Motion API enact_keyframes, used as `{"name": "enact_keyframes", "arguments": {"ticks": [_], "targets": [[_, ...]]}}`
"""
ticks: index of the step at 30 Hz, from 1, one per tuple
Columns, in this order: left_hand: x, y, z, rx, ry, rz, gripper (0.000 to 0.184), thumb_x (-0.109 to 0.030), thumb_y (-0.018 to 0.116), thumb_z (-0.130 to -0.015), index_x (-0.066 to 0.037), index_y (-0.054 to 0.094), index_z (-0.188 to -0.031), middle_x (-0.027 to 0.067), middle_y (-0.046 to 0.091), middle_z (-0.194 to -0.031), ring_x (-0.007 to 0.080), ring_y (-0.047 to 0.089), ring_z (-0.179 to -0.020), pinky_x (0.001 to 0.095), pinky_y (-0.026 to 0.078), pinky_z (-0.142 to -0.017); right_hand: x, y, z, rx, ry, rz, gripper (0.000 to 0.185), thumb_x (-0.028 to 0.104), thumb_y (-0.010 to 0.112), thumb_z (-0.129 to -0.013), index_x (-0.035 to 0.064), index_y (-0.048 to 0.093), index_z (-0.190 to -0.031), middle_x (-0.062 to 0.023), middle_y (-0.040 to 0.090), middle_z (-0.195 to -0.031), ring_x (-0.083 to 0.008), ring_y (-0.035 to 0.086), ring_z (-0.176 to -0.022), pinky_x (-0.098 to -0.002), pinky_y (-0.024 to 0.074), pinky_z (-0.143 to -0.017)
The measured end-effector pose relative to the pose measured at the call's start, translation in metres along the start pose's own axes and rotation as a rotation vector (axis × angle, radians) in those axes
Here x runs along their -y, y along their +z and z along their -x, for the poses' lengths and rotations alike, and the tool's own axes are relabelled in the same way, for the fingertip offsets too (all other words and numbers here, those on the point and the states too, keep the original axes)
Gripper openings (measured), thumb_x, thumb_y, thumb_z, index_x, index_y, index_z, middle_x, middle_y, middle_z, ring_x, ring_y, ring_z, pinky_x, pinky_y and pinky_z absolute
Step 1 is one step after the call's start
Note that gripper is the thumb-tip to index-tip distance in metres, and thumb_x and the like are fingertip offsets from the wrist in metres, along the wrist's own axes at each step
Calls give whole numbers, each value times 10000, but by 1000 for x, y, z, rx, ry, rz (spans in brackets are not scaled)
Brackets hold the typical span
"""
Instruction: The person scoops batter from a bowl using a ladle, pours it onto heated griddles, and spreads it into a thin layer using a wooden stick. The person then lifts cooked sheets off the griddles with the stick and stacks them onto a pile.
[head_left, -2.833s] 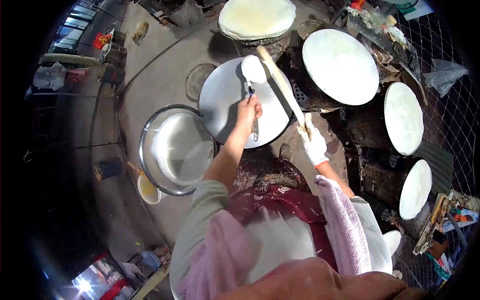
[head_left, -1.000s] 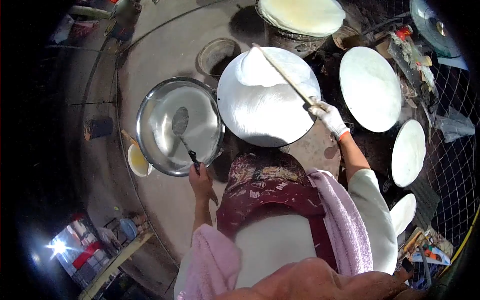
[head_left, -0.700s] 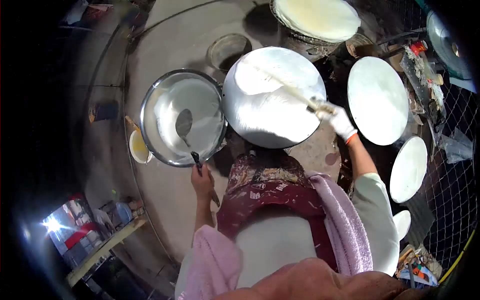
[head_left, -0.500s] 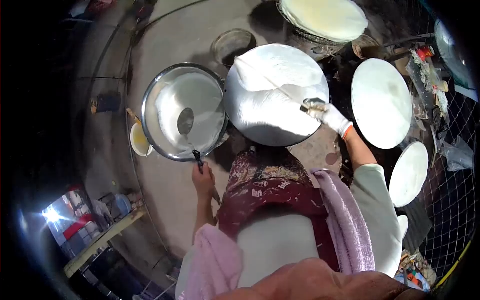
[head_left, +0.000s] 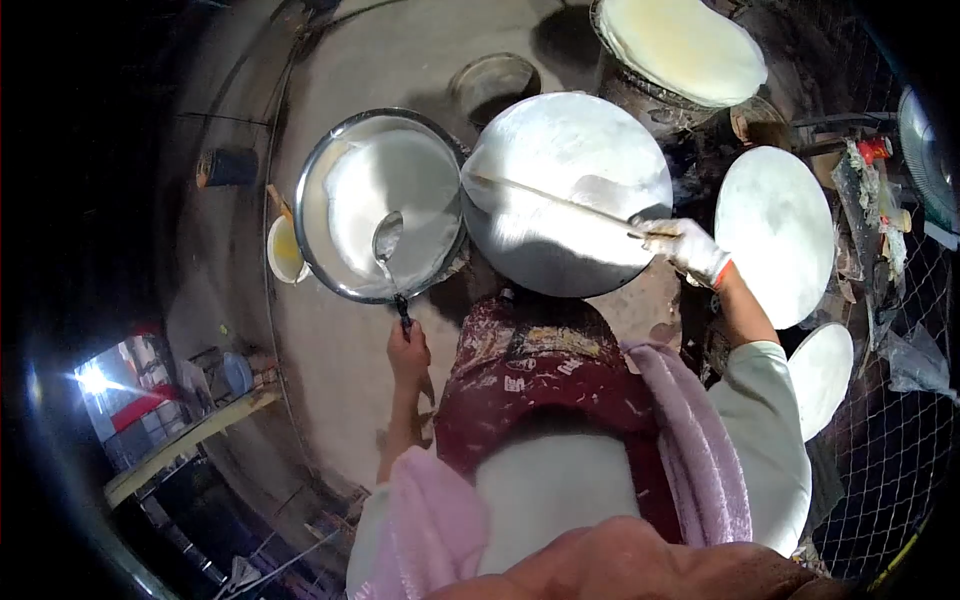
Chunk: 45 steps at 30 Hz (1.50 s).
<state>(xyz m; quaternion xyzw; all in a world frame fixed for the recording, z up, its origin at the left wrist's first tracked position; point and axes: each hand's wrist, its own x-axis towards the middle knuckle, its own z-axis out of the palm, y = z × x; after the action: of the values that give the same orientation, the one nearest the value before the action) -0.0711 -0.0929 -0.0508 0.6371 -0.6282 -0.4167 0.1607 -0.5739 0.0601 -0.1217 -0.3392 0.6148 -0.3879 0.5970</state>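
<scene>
My left hand (head_left: pixel 408 352) is closed around the black handle of a metal ladle (head_left: pixel 388 238). The ladle's bowl is inside a wide steel basin (head_left: pixel 312 262) that contains a white liquid. My right hand (head_left: pixel 686 248), in a white glove with an orange cuff, grips a long thin spreading stick (head_left: pixel 555 196). The stick reaches left across a round griddle (head_left: pixel 570 262), where a white layer covers much of the surface. Glare hides the layer's exact edge. Basin and griddle stand side by side in front of me.
A stack of pale round sheets (head_left: pixel 685 50) stands at the back right. Pale round discs (head_left: pixel 775 235) are at the right, near a wire mesh fence (head_left: pixel 870 470). A small white bucket (head_left: pixel 286 250) sits left of the basin, and a dark round pot (head_left: pixel 495 85) behind.
My right hand has moved slightly right and down, and the stick's far end has swung nearer to me over the griddle. The ladle's bowl has turned within the basin. The view has shifted.
</scene>
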Motion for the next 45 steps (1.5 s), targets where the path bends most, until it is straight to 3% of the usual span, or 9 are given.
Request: {"name": "enact_keyframes", "arguments": {"ticks": [6,11,16,24,33,34,39,43,45], "targets": [[26,13,-52,-28,193,-312,174,-165,548,-898,8,533,-899,212,569,-752,391,552,-701,447,428,-621,-9,-35,-61,-50,-205,12,265,73,663,-867,-16,647,-1116,-51,680,-987,-104,591,-908,-244,477,-837],[-22,41,-90,26,443,-296,197,-198,552,-899,-4,520,-902,225,596,-749,445,576,-723,484,438,-620,26,-2,-3,104,155,135,378,61,676,-853,22,603,-1222,-14,657,-1008,-75,578,-841,-226,490,-743],[-34,62,-117,133,528,-540,210,-215,531,-908,-13,474,-920,242,609,-732,467,595,-714,538,461,-614,17,-15,6,-240,-43,135,284,54,699,-823,2,658,-1099,-46,688,-988,-113,603,-922,-262,475,-866],[-14,26,-62,305,604,-759,185,-204,523,-903,-35,456,-938,244,609,-733,458,596,-705,553,452,-589,9,34,13,-2,122,82,328,101,697,-845,22,644,-1159,35,644,-906,-52,545,-778,-216,461,-702],[2,22,-33,737,618,-157,147,-178,567,-876,-41,531,-916,193,587,-689,376,593,-630,425,450,-552,-34,187,116,-392,221,-649,321,225,642,-894,59,610,-1167,-11,639,-1047,-101,593,-806,-245,497,-702],[-19,6,-42,819,435,-156,162,-165,593,-883,-11,548,-900,147,541,-638,246,554,-559,361,423,-531,-25,213,102,-316,288,-859,339,268,628,-903,61,595,-1170,-25,642,-1027,-90,588,-819,-220,485,-701],[-27,-74,-74,461,417,87,128,-136,545,-918,-9,557,-931,25,509,-627,101,466,-543,278,397,-508,50,345,-42,-486,-7,-928,362,309,545,-946,65,569,-1213,3,619,-826,-69,468,-513,-227,416,-466],[31,-131,-106,368,235,333,103,-145,510,-939,-47,541,-933,-18,479,-666,38,430,-519,215,348,-452,0,400,-137,-862,149,-276,372,425,547,-909,65,640,-926,-26,615,-730,-115,535,-638,-266,434,-589],[71,-152,-114,219,639,42,87,-142,509,-950,-58,531,-941,-28,456,-608,40,409,-466,222,317,-411,-8,401,-123,-1048,157,-84,438,457,552,-898,28,628,-941,-58,613,-729,-151,546,-654,-304,452,-637]]}}
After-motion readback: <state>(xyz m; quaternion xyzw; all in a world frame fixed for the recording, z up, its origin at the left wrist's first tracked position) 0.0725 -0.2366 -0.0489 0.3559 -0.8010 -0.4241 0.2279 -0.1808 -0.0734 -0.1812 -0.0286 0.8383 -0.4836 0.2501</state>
